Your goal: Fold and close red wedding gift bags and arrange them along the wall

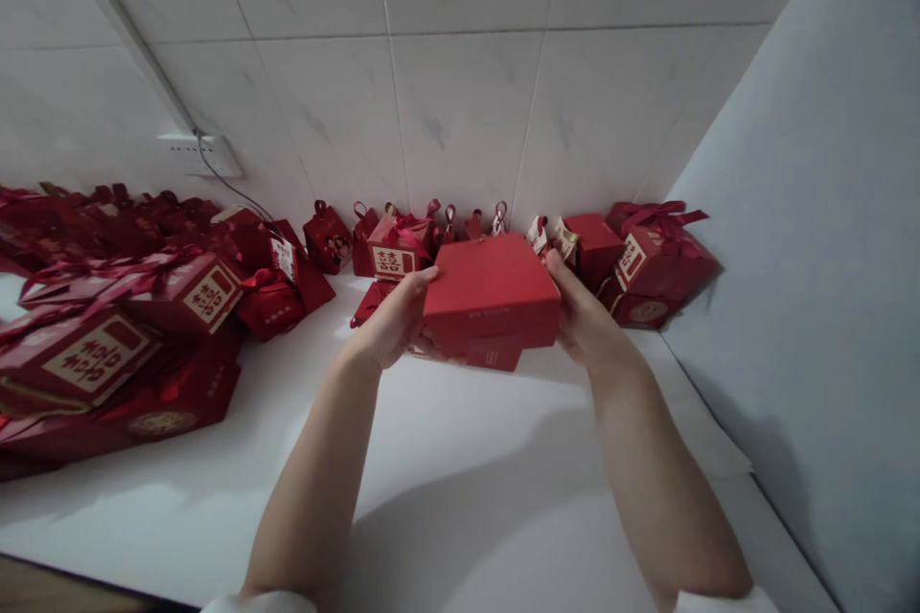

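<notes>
A plain red gift box [493, 283] is held up between my two hands above the white tabletop. On its left side my left hand [399, 321] grips it, thumb along the top edge and fingers curled underneath. The opposite side is clasped by my right hand [579, 311], with the thumb near the upper right corner. Behind and partly below it another red box [495, 356] shows, mostly hidden. A ribboned red box with a gold label [394, 259] stands just behind my left hand.
Stacked ribboned gift boxes [107, 354] fill the left side of the white table [287, 460]. Small red bags and boxes [329, 238] line the tiled wall. At the back right sits a ribboned box [657, 263] by a pale side panel [812, 239]. A power strip [201, 155] hangs on the wall.
</notes>
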Motion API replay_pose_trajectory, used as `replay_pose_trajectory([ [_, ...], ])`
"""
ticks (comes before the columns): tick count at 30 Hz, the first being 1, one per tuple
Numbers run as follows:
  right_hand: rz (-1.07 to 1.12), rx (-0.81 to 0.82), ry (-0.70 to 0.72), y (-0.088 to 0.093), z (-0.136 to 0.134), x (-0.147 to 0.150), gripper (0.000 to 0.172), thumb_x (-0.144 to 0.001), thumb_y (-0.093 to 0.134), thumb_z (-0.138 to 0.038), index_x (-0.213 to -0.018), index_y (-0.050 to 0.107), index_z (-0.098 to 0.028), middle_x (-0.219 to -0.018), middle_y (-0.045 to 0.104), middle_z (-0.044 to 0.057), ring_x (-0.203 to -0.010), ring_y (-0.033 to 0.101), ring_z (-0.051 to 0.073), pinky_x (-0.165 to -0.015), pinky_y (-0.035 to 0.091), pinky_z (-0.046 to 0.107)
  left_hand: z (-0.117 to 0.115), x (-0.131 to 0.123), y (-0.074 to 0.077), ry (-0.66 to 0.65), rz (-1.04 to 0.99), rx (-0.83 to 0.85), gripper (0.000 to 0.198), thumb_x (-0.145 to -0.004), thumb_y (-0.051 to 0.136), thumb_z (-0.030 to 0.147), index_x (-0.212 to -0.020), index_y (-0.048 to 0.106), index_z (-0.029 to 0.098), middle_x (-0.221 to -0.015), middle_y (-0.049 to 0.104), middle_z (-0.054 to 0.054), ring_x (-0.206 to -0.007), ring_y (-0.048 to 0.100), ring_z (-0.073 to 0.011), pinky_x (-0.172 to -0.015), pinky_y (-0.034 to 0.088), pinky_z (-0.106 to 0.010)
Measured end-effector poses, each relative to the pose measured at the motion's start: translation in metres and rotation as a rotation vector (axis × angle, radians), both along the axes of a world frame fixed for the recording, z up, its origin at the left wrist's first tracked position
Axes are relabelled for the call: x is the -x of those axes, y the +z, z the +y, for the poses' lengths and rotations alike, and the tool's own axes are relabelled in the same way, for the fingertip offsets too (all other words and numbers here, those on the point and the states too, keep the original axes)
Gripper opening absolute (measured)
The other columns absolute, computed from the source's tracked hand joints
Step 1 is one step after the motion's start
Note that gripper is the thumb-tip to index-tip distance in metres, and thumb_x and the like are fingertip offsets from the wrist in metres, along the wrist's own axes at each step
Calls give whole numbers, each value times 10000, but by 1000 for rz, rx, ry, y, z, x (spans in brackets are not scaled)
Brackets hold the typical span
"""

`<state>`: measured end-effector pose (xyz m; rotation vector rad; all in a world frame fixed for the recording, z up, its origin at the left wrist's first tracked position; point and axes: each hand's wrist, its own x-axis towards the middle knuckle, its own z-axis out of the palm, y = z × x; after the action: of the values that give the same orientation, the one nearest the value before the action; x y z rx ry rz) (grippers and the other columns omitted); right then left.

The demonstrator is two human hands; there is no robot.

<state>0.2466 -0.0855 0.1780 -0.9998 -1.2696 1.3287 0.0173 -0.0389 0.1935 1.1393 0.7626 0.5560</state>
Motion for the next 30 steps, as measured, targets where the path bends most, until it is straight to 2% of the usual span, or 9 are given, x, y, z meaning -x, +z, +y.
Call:
replay_pose_trajectory([
  [3, 75, -57, -104, -4, 3, -1, 548, -874, 492, -697, -1245, 588, -305, -1166, 689, 47, -1103, 637, 251, -871, 539, 383, -9, 1, 6, 128, 81, -277, 600, -821, 651, 470, -1337, 524, 191, -987, 721, -81, -740, 696, -178, -583, 543, -221],
  [5, -27, -96, -77, -7, 4, -3, 390, -844, 632, -585, -1092, 626, -284, -1066, 694, 29, -1018, 646, 227, -864, 518, 358, -13, 5, 12, 106, 156, -437, 520, -799, 708, 398, -1258, 585, 185, -1028, 702, -73, -818, 671, -168, -662, 527, -217],
  [8, -345, -175, 54, -7, 1, -1, 285, -817, 705, -469, -779, 589, -212, -875, 655, 5, -810, 612, 171, -755, 475, 301, -13, 15, 20, -46, 418, -656, 327, -801, 698, 361, -1050, 684, 149, -818, 668, -26, -689, 582, -130, -582, 441, -208],
  [12, -744, -316, 184, -6, -3, 8, 265, -855, 659, -380, -689, 579, -189, -771, 624, -13, -704, 546, 133, -658, 396, 271, -12, 29, 26, -128, 831, -915, 202, -793, 670, 333, -875, 726, 158, -633, 563, 21, -581, 458, -109, -534, 331, -219],
  [14, -839, -317, 257, -6, -5, 12, 237, -872, 629, -361, -710, 621, -188, -769, 650, -1, -699, 566, 141, -646, 395, 274, -15, 35, 27, -147, 907, -955, 223, -777, 679, 329, -933, 731, 177, -692, 612, 12, -619, 496, -127, -577, 356, -227],
  [18, -810, -235, 338, -1, -11, 11, 205, -905, 581, -376, -888, 692, -204, -904, 729, 32, -813, 659, 183, -725, 463, 289, -23, 36, 23, -224, 894, -942, 565, -697, 746, 298, -1254, 654, 272, -964, 716, -18, -796, 605, -187, -688, 410, -243],
  [24, -789, -218, 242, 14, -22, -7, 233, -910, 575, -428, -951, 692, -230, -959, 743, 30, -859, 686, 209, -782, 502, 320, -21, 11, 17, -324, 989, -1000, 123, -705, 725, 256, -813, 776, 225, -733, 695, -29, -646, 560, -182, -612, 367, -267],
  [27, -805, -222, 188, 18, -27, -17, 249, -903, 589, -455, -969, 699, -243, -993, 744, 17, -923, 686, 215, -830, 498, 326, -24, 19, 50, -342, 1042, -1076, 88, -715, 746, 266, -684, 744, 184, -604, 632, -8, -547, 464, -128, -568, 316, -253],
  [30, -790, -213, 171, 21, -32, -24, 278, -898, 590, -489, -974, 693, -243, -988, 743, 12, -936, 683, 216, -840, 495, 322, -40, 60, 112, -127, 1048, -986, 215, -683, 793, 306, -745, 750, 104, -548, 587, 49, -545, 420, -61, -633, 334, -187],
])
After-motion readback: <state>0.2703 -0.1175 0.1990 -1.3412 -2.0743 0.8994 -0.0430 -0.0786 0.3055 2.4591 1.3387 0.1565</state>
